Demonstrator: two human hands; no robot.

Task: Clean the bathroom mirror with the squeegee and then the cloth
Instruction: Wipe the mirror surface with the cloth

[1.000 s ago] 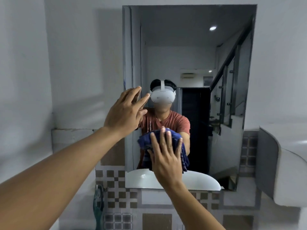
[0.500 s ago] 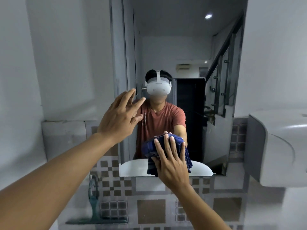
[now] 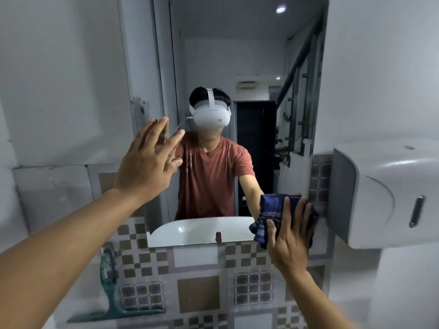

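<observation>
The tall wall mirror (image 3: 249,55) fills the upper middle of the head view. A dark blue checked cloth (image 3: 273,210) is pressed flat against the mirror's lower right corner by my right hand (image 3: 288,238), fingers spread over it. My left hand (image 3: 148,162) rests with spread fingers on the mirror's left edge and holds nothing. A teal squeegee (image 3: 111,293) stands against the tiled wall at the lower left, its blade down, away from both hands.
A white dispenser box (image 3: 384,195) juts from the wall right beside the cloth. Brown and grey checked tiles (image 3: 199,293) cover the wall below the mirror. A white basin shows only as a reflection in the mirror's lower part.
My right hand has slid the cloth from the mirror's lower middle to its lower right corner. My left hand stayed on the left edge. The view has tilted down.
</observation>
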